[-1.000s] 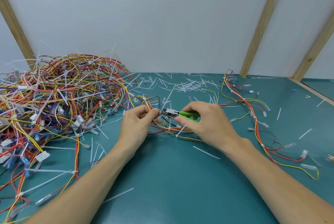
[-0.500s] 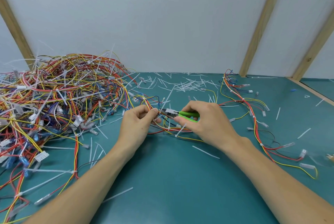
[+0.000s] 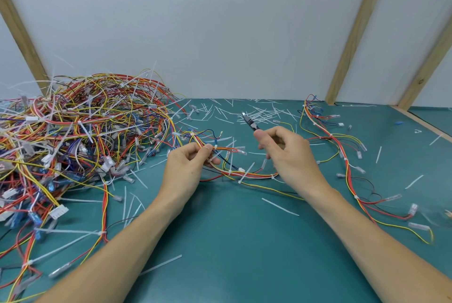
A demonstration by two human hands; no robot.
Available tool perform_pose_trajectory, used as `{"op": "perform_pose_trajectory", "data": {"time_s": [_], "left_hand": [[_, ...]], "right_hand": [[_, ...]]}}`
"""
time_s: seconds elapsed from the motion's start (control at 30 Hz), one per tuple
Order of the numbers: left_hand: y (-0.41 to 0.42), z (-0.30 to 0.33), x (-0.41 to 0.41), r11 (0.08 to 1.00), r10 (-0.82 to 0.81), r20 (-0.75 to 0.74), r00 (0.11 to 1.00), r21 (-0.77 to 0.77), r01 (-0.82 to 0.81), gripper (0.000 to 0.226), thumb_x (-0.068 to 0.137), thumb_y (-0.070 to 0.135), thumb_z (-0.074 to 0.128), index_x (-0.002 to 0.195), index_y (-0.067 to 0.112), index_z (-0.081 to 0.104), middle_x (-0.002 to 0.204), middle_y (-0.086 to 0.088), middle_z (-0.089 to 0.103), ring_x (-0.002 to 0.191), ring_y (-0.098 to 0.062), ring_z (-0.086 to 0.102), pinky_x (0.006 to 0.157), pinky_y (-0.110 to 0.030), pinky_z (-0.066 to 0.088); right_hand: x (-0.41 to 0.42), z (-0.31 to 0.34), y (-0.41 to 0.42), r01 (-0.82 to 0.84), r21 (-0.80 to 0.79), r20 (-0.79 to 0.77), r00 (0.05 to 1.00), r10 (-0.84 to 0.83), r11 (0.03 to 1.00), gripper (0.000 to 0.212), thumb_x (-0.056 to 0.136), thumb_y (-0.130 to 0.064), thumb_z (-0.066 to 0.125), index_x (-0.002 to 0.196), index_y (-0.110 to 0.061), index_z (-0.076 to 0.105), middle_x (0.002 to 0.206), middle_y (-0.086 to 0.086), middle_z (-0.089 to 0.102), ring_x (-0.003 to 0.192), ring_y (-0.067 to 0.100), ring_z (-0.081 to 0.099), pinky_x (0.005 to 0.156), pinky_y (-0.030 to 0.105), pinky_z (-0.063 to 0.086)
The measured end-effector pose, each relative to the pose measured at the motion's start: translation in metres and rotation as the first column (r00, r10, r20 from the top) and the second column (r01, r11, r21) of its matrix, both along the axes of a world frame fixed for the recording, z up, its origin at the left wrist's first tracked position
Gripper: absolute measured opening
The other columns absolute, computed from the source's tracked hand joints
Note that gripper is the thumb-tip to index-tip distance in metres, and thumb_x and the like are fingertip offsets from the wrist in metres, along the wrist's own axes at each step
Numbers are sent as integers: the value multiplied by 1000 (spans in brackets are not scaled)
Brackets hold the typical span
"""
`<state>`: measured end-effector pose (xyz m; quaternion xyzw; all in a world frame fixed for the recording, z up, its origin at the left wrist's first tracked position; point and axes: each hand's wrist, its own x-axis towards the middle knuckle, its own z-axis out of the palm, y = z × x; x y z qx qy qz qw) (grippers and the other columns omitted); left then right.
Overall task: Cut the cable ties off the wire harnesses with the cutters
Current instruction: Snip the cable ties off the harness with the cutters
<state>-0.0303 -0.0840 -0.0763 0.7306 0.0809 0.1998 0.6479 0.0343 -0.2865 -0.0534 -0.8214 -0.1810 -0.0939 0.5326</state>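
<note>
A: Left hand, centre of frame: thumb and fingers pinching a bundle of red, yellow and orange wires.

B: And that bundle runs where?

A: Down and right across the green table, under the right hand. A white cable tie is wrapped round it there, tail sticking up, between the two hands.

B: Right hand?

A: Raised off the table, fingers curled round the cutters. Handles hidden in the fist; only the metal nose shows, pointing to the upper left, clear of the wires. Can't tell if the blades are apart.

B: The rest of the stock?

A: Big tangled pile of wires at the left, many white ties poking out of it. One long wire bundle trails down the right side, ties on it too. Cut white tie pieces scattered at the table's far edge, just beyond the cutters' nose.
</note>
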Motion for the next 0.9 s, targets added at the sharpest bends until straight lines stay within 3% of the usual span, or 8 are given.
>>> {"op": "perform_pose_trajectory", "data": {"time_s": [0.1,0.27,0.37,0.5,0.67,0.77,0.83,0.9], "left_hand": [[1,0,1,999,-19,1,1000,-28,19,27,102,26,57,83,10,69,77,-1,78,65,0,65,64,-9,42],[4,2,2,991,-64,-23,998,-120,61,28,102,29,55,82,15,69,84,-4,78,71,-8,62,82,-36,41],[5,5,2,975,-107,-27,994,-200,100,25,103,27,53,86,17,68,88,0,78,79,-7,66,86,-35,42],[9,7,3,941,-209,-17,978,-275,197,18,103,18,51,96,18,67,104,4,78,92,-2,69,78,-26,44],[12,7,4,909,-287,-27,958,-324,263,21,97,12,57,115,9,66,113,0,76,97,-5,69,84,-30,43],[8,5,4,952,-198,-74,977,-250,174,14,100,18,57,96,11,68,98,-5,79,86,-11,73,82,-32,45],[5,3,3,985,-122,-100,987,-133,109,20,100,22,59,82,14,66,86,-6,79,73,-12,73,79,-34,45],[4,3,3,988,-90,-104,991,-133,75,23,97,24,63,75,17,68,77,-6,77,66,-13,70,81,-36,44]], "right_hand": [[-3,1,4,-77,65,-123,989,84,995,18,93,-39,74,93,-22,69,77,-11,74,64,3,62,71,34,54],[-6,-2,8,-144,78,-214,964,157,987,22,91,-5,73,106,-15,62,101,-5,78,89,10,71,86,40,60],[-9,-3,8,-213,80,-255,940,227,974,23,91,-2,74,107,-12,60,105,-1,77,89,10,70,82,28,59],[-9,-2,7,-214,53,-235,947,220,975,23,89,-5,77,106,-9,61,103,-3,77,91,27,72,89,38,59],[-9,-6,9,-123,131,-220,964,150,984,20,90,-7,78,100,-15,62,94,-4,76,81,10,69,76,22,55],[-6,-4,9,-21,166,-139,989,44,986,18,92,-10,76,99,-18,62,93,-6,77,85,7,69,82,26,54],[-5,-1,7,11,227,-88,996,9,974,19,91,-9,76,99,-19,61,91,-7,77,83,5,69,81,19,52],[-5,0,7,23,256,-54,998,-10,966,19,92,-8,75,99,-19,61,91,-6,77,82,4,69,77,11,50]]}}
